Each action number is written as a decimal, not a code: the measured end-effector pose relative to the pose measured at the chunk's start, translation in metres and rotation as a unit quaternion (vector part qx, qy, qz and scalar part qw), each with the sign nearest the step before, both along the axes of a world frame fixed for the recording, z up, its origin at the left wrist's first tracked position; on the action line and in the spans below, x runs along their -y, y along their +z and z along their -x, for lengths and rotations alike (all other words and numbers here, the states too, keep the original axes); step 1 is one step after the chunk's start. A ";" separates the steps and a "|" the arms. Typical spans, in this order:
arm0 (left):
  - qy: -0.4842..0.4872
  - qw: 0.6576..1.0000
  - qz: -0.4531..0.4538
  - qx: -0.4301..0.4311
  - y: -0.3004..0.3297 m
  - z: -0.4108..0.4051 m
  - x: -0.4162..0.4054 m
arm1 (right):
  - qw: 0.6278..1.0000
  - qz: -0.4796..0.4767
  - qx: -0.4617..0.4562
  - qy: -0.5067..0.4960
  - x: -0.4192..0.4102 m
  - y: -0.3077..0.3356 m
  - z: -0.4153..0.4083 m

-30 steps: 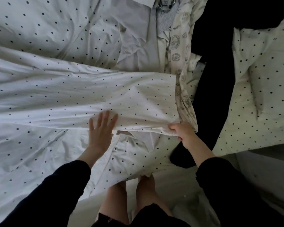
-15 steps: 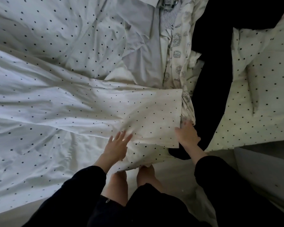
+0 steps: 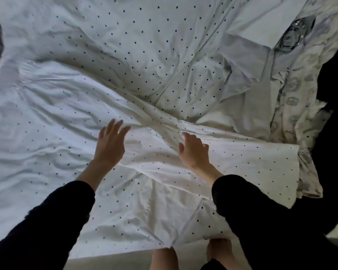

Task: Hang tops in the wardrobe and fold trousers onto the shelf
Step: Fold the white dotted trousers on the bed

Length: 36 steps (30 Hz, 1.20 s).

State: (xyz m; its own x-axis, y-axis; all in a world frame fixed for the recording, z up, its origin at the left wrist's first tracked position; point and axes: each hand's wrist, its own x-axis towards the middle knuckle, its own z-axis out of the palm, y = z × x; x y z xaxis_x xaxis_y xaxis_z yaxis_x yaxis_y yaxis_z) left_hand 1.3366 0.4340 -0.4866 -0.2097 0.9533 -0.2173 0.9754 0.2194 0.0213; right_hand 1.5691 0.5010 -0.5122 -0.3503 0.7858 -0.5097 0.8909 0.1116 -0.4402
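- The left hand (image 3: 110,142) lay at the centre of the frame, fingers straight and spread, flat on the dotted cloth (image 3: 213,158); it held nothing.
- The right hand (image 3: 194,152) lay just right of centre, fingers loosely bent, resting on the same cloth. Whether it pinched a fold, I could not tell.
- The dotted cloth ran from centre to right, its straight edge ending at middle right; whether it was trousers could not be told.
- A dotted sheet (image 3: 125,45) filled the upper and left frame.
- A grey shirt (image 3: 248,78) lay at upper right, beside a patterned top (image 3: 293,90).
- A dark garment (image 3: 334,123) lay along the right edge.
- Both sleeves (image 3: 47,221) were dark.
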 end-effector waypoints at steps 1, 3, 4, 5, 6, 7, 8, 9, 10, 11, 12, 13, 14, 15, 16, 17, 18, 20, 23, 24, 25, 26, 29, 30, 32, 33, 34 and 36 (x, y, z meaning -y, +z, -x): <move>-0.007 1.000 0.001 -0.016 0.003 0.020 -0.012 | 1.000 -0.001 -0.006 0.007 -0.006 -0.002 0.017; -0.042 0.998 -0.015 -0.034 0.005 0.052 -0.040 | 1.000 -0.019 -0.006 0.009 -0.021 -0.014 0.049; -0.066 0.997 -0.028 -0.038 0.003 0.064 -0.056 | 1.000 -0.026 -0.003 0.006 -0.028 -0.020 0.061; -0.094 0.994 -0.035 -0.045 0.001 0.072 -0.070 | 1.000 -0.021 -0.007 -0.006 -0.035 -0.028 0.072; -0.122 0.990 -0.037 -0.053 -0.002 0.078 -0.084 | 0.999 -0.006 -0.019 -0.030 -0.041 -0.037 0.083; -0.141 0.988 -0.029 -0.057 -0.005 0.081 -0.096 | 0.998 0.015 -0.032 -0.055 -0.046 -0.045 0.092; -0.149 0.987 -0.014 -0.057 -0.010 0.086 -0.108 | 0.996 0.035 -0.034 -0.069 -0.051 -0.055 0.101; -0.153 0.986 0.003 -0.061 -0.016 0.087 -0.118 | 0.996 0.050 -0.026 -0.069 -0.055 -0.064 0.108; -0.162 0.984 0.026 -0.075 -0.023 0.089 -0.127 | 0.997 0.058 -0.010 -0.059 -0.058 -0.073 0.112; -0.175 0.979 0.048 -0.095 -0.026 0.089 -0.133 | 0.997 0.063 0.009 -0.048 -0.059 -0.080 0.113; -0.188 0.974 0.062 -0.113 -0.029 0.090 -0.139 | 0.997 0.062 0.029 -0.040 -0.060 -0.084 0.113; -0.187 0.974 0.055 -0.118 -0.032 0.093 -0.145 | 0.997 0.053 0.049 -0.032 -0.060 -0.087 0.113; -0.178 0.977 0.031 -0.109 -0.035 0.096 -0.149 | 0.997 0.034 0.067 -0.030 -0.060 -0.088 0.112; -0.164 0.982 -0.001 -0.089 -0.036 0.097 -0.152 | 0.996 0.010 0.078 -0.040 -0.060 -0.086 0.110; -0.156 0.984 -0.039 -0.072 -0.037 0.098 -0.152 | 0.994 -0.021 0.082 -0.064 -0.061 -0.085 0.108; -0.157 0.983 -0.074 -0.065 -0.040 0.098 -0.154 | 0.991 -0.052 0.079 -0.099 -0.062 -0.084 0.106; -0.159 0.980 -0.102 -0.062 -0.043 0.098 -0.158 | 0.985 -0.081 0.070 -0.135 -0.067 -0.082 0.105; -0.151 0.982 -0.103 -0.049 -0.048 0.098 -0.167 | 0.978 -0.096 0.051 -0.176 -0.080 -0.080 0.104; -0.103 0.993 -0.007 -0.049 -0.055 0.100 -0.173 | 0.986 -0.012 -0.021 -0.164 -0.091 -0.080 0.102; -0.103 0.993 0.009 -0.057 -0.056 0.103 -0.173 | 0.987 0.024 -0.044 -0.152 -0.089 -0.080 0.103; -0.109 0.992 0.010 -0.064 -0.055 0.107 -0.171 | 0.987 0.043 -0.057 -0.141 -0.086 -0.079 0.106; -0.116 0.991 0.005 -0.064 -0.053 0.108 -0.170 | 0.988 0.044 -0.063 -0.133 -0.080 -0.078 0.108; -0.133 0.988 -0.027 -0.070 -0.036 0.124 -0.158 | 0.988 0.023 -0.103 -0.111 -0.060 -0.065 0.134; -0.135 0.987 -0.039 -0.075 -0.031 0.133 -0.153 | 0.989 0.016 -0.116 -0.089 -0.055 -0.058 0.146; -0.123 0.988 -0.028 -0.091 -0.019 0.156 -0.142 | 0.992 -0.004 -0.125 -0.003 -0.045 -0.039 0.174; -0.119 0.987 -0.012 -0.103 -0.012 0.170 -0.136 | 0.991 -0.019 -0.127 0.046 -0.039 -0.030 0.189; -0.118 0.987 0.000 -0.113 -0.010 0.182 -0.132 | 0.987 -0.038 -0.131 0.085 -0.036 -0.024 0.200; -0.099 0.987 0.006 -0.126 0.000 0.211 -0.120 | 0.976 -0.083 -0.146 0.139 -0.031 -0.014 0.227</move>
